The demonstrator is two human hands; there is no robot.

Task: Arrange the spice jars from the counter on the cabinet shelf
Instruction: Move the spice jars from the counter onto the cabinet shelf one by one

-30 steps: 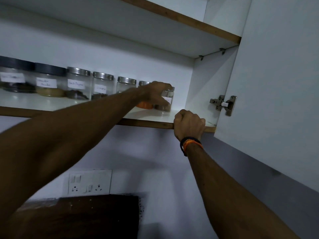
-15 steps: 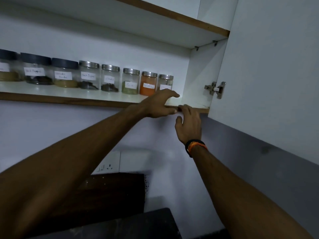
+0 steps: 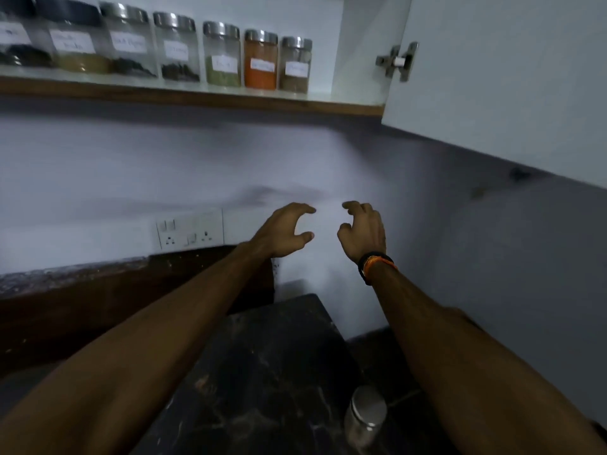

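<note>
Several labelled spice jars with metal or dark lids stand in a row on the cabinet shelf (image 3: 345,101) at the top; the rightmost jar (image 3: 295,65) stands beside an orange-filled jar (image 3: 260,60). One glass jar with a steel lid (image 3: 366,417) stands on the dark counter (image 3: 262,372) at the bottom, beside my right forearm. My left hand (image 3: 282,233) and my right hand (image 3: 363,229) hang in front of the wall, well below the shelf, fingers loosely curled and holding nothing.
The open white cabinet door (image 3: 509,80) juts out at the upper right with its hinge (image 3: 397,60). A wall socket plate (image 3: 190,233) sits left of my hands. A raised dark ledge (image 3: 82,307) runs along the left.
Both hands have dropped from the shelf edge to mid-wall height. The view has tilted down, bringing the counter and the jar on it into sight.
</note>
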